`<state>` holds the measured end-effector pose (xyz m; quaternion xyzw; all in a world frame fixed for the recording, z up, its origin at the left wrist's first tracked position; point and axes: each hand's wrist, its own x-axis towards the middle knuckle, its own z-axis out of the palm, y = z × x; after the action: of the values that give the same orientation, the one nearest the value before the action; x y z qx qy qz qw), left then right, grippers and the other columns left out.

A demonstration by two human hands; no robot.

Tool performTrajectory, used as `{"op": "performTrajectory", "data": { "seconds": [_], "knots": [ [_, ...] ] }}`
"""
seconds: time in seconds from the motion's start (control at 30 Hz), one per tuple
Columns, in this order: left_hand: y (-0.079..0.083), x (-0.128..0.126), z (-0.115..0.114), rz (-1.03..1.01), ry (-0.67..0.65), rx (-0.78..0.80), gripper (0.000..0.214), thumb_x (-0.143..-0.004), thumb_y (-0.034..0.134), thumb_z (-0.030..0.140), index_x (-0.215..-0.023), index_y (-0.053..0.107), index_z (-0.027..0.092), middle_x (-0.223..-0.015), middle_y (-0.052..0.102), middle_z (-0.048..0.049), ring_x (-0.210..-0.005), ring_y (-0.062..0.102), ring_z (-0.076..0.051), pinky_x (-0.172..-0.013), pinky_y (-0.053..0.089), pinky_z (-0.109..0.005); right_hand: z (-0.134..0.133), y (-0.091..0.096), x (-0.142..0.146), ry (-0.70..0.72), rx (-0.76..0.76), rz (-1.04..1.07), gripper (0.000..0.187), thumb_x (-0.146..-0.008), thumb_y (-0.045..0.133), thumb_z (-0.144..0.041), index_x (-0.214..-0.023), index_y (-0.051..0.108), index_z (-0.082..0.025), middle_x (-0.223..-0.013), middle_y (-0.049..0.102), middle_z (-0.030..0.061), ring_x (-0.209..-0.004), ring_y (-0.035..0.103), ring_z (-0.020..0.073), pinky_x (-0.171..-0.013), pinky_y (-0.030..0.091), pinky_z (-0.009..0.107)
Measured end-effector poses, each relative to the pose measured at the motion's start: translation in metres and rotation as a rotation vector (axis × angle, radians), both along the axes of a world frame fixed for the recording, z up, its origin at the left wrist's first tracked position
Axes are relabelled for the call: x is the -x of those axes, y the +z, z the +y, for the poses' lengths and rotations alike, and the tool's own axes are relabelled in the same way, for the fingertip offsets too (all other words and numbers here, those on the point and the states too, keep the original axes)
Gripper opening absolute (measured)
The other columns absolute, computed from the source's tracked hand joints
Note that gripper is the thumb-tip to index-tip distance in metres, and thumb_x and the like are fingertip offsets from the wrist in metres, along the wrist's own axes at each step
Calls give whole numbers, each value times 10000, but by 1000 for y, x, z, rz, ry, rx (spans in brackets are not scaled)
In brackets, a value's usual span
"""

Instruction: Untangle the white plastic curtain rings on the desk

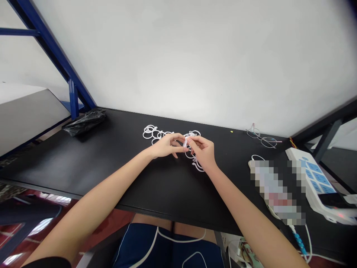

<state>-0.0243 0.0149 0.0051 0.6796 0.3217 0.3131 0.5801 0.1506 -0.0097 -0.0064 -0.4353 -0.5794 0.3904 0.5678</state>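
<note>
In the head view, both my hands meet over the middle of the black desk. My left hand (170,145) is closed, thumb and fingertips on one side of a small white plastic ring (185,142). Pinching the same ring from the other side is my right hand (203,149); the fingers cover much of it. Loose white plastic rings that look like curtain rings lie in a pile (150,131) beyond my left hand. More such rings (198,166) lie beneath and beside my right hand, partly hidden by it.
A black plastic bag (86,122) lies at the desk's far left. Toward the right are eyeglasses (261,138), a blurred-out phone (275,193) with a cable, and a white power strip (315,178). Blue metal bars (52,52) rise at the left, before a white wall.
</note>
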Motion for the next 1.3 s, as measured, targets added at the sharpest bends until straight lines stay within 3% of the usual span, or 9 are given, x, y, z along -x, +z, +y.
{"op": "performTrajectory", "data": {
  "seconds": [0.67, 1.3],
  "knots": [
    [-1, 1, 2, -2, -16, -28, 369, -751, 762, 316, -1040, 630, 128, -998, 639, -87, -846, 689, -203, -498, 571, -216, -1, 2, 0, 18, -22, -9, 225, -775, 708, -409, -754, 717, -186, -675, 686, 12, -486, 540, 110, -443, 472, 250],
    [-1, 0, 2, 34, 61, -30, 431, -690, 816, 306, -1040, 624, 142, -1077, 631, -89, -781, 682, -153, -523, 585, -222, -2, 2, 3, 7, 2, 19, 203, -758, 731, -385, -774, 730, -182, -588, 635, -9, -441, 492, 96, -440, 456, 255]
  ]
}}
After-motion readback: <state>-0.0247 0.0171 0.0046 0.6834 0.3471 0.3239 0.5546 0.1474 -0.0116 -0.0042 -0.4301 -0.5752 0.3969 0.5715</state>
